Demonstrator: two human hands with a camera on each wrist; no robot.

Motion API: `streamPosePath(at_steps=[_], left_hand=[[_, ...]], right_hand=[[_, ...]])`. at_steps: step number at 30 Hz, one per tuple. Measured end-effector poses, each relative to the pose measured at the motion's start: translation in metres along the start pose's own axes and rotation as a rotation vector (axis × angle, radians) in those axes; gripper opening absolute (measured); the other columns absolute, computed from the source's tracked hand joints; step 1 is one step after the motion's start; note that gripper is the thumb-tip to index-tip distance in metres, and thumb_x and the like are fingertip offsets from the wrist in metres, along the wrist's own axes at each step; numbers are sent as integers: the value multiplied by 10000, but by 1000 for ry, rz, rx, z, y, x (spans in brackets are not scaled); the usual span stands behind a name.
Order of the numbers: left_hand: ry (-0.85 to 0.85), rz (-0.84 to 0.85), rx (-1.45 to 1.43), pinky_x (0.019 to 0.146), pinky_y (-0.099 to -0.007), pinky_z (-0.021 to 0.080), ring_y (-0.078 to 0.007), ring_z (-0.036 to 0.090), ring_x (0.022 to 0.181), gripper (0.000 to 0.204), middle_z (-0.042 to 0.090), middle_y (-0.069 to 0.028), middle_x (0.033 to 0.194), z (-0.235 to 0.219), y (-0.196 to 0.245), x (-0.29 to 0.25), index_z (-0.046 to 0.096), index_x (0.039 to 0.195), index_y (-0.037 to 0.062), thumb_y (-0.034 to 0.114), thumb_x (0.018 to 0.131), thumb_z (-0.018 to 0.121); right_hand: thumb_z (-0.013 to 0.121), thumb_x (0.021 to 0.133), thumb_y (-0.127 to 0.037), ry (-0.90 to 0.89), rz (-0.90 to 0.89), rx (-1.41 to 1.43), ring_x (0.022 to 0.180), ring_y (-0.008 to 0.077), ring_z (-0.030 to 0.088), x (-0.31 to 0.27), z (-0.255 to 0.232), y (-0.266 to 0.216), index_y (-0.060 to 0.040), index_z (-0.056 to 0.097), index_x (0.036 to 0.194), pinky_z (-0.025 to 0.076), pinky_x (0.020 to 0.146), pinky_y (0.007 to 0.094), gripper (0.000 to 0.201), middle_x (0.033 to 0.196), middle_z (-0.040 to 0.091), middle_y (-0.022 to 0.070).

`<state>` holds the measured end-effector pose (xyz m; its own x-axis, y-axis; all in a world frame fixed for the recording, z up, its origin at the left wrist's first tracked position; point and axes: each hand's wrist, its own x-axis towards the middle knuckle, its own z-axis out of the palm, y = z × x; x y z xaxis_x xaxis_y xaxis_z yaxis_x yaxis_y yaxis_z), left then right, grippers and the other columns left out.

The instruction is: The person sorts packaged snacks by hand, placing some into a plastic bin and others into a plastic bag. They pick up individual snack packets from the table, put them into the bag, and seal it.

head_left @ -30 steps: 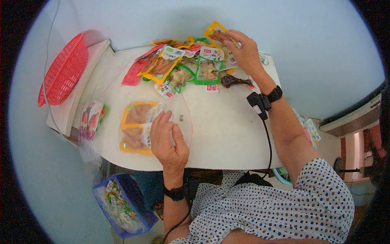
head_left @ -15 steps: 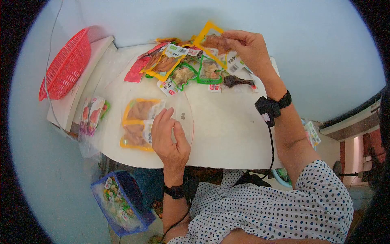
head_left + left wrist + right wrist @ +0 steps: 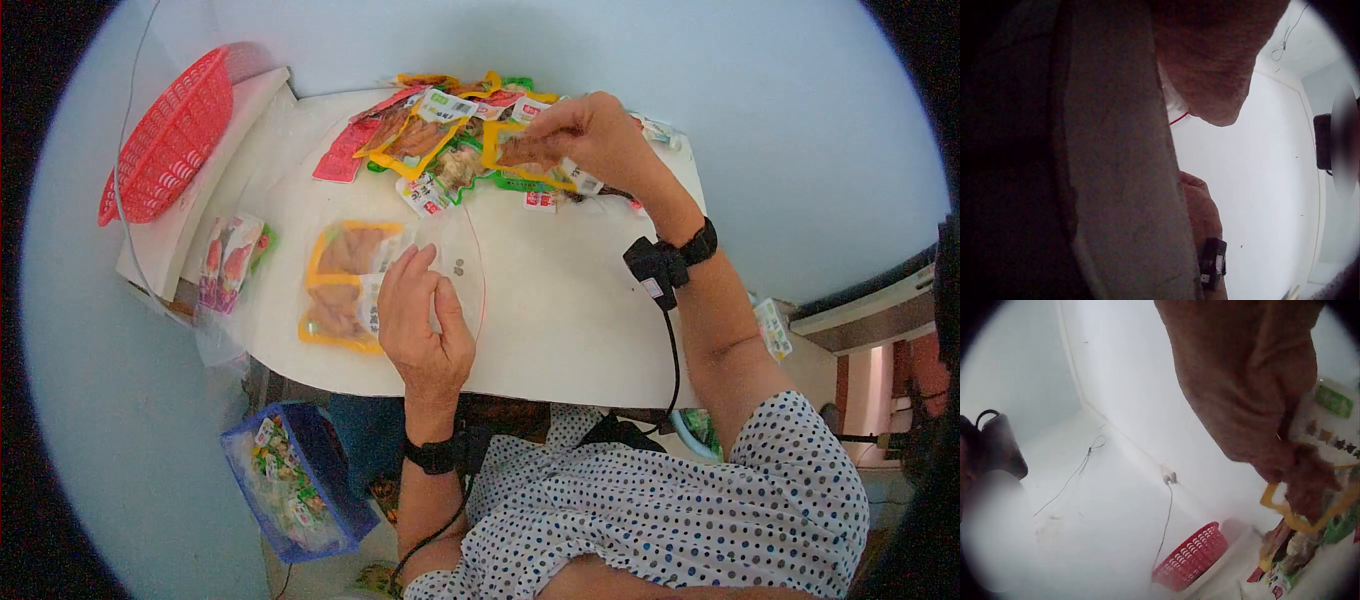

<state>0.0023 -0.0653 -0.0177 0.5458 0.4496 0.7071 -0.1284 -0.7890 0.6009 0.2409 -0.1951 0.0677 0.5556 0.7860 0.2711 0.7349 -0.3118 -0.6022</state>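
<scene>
I see the right hand (image 3: 605, 147) pinching a yellow-edged packet (image 3: 522, 154) near the top middle of the frame, by a big heap of packets (image 3: 427, 138). The left hand (image 3: 428, 325), left of the middle, has loose fingers at the right edge of two more yellow packets (image 3: 335, 303). A red basket (image 3: 170, 140) is upper left.

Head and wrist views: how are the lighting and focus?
Head: even light, black corners, packet in the right hand slightly soft; left wrist: left half very dark, pale areas washed out; right wrist: that hand dark against brightness, blurred oval at lower left.
</scene>
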Motion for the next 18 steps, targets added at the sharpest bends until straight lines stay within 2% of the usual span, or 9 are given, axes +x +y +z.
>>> streamPosePath(at_steps=[4,7,10,13,16,18], left_hand=[[-1,-6,9,957,-472,447,-400,589,1095,82,644,-192,1123,0,2,2,580,928,-26,-1,856,552],[7,10,7,955,-473,449,-401,591,1092,74,645,-192,1120,1,-1,1,578,921,-24,0,855,556],[8,-3,20,985,-422,440,-340,603,1111,168,655,-178,1139,2,-1,-1,618,1042,-23,31,906,536],[-1,-16,5,986,-420,439,-336,603,1114,155,658,-174,1140,1,-1,0,618,1029,-21,31,906,538],[11,-17,-2,964,-469,443,-399,586,1104,58,649,-191,1117,2,-1,0,585,912,-15,9,870,552],[2,-28,-13,967,-470,442,-398,585,1105,59,651,-189,1116,2,0,0,585,913,-15,10,869,555]], right_hand=[[678,781,-137,-259,-24,56,563,133,585,-11,-9,-21,-29,718,867,474,560,296,144,686,682,87],[680,800,-76,-188,-28,-62,639,103,589,-8,-12,-19,0,711,943,497,614,271,165,739,691,79],[692,792,-121,-265,-16,-258,638,139,578,-7,-9,-8,15,692,915,477,604,304,184,730,659,103],[735,754,-240,-433,-25,-379,675,207,603,-12,-4,-9,24,670,871,473,624,345,296,720,625,128],[775,674,-341,-576,68,-483,736,279,627,-14,7,-4,0,651,903,488,660,378,429,754,630,138],[784,634,-368,-557,132,-579,758,309,626,-18,19,-9,-21,643,931,487,666,396,477,778,631,144]])
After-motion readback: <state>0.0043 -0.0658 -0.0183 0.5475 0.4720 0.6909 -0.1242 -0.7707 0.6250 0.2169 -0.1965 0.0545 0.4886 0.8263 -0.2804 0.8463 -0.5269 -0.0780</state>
